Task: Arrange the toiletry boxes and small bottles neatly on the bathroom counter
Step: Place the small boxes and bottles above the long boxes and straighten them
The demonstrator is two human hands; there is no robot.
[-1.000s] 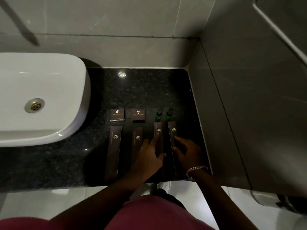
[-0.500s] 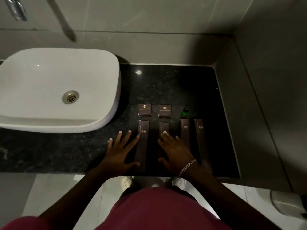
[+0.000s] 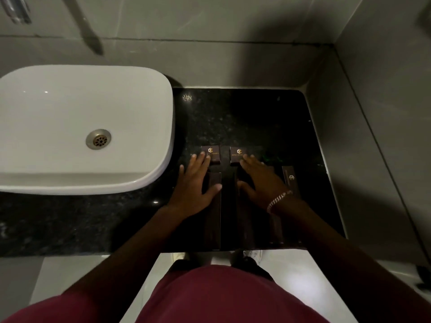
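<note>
Two small square brown boxes, the left one (image 3: 211, 153) and the right one (image 3: 238, 154), lie side by side on the black counter (image 3: 233, 117). Long brown boxes lie in front of them; one (image 3: 214, 210) runs under my left hand, another (image 3: 290, 180) shows at the far right. A faint green bottle (image 3: 268, 158) is dimly visible right of the square boxes. My left hand (image 3: 194, 186) lies flat with spread fingers, fingertips touching the left square box. My right hand (image 3: 261, 180), with a bracelet, lies flat, fingertips at the right square box.
A white basin (image 3: 81, 127) with a brass drain sits left on the counter. A tap spout (image 3: 91, 36) hangs above it. Grey tiled walls close the back and right side. The counter's front edge (image 3: 81, 252) is near my body.
Both hands slid forward from the long boxes up to the two small square boxes. The camera view moved slightly closer.
</note>
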